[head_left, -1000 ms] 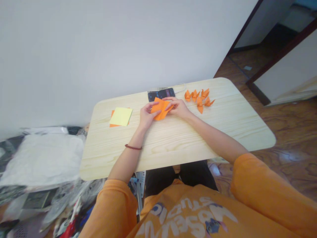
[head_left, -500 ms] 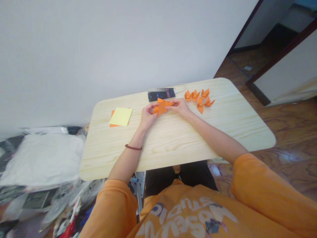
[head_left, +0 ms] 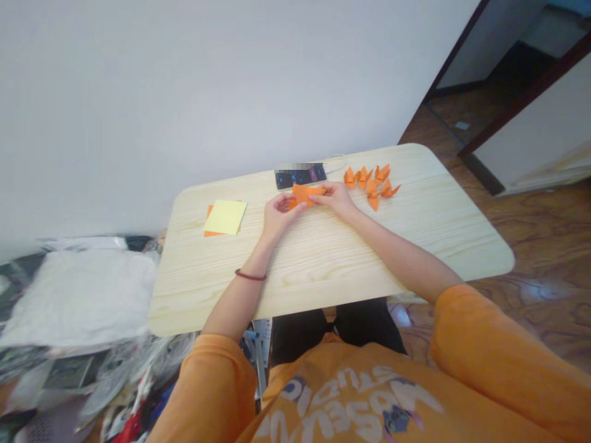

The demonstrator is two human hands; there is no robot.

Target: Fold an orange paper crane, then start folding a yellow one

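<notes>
A partly folded piece of orange origami paper [head_left: 303, 194] is held between both hands, just in front of the phone. My left hand [head_left: 279, 212] grips its left side, with the thumb lying across the lower front of the paper. At the right edge, my right hand [head_left: 336, 197] pinches the paper between thumb and fingers. Some of the left fingers are hidden behind the paper. Several folded orange paper cranes [head_left: 373, 187] stand grouped to the right of my right hand.
A stack of yellow and orange square paper sheets [head_left: 226, 217] lies on the left of the wooden table [head_left: 295, 271]. A phone [head_left: 300, 176] with a white cable [head_left: 339, 165] rests at the back edge by the wall. Bags and clutter [head_left: 83, 295] are beside the table at left.
My left thumb has moved right and up across the paper. The lower flap that pointed toward me has folded up, so the paper looks smaller. My right hand stays nearly in place.
</notes>
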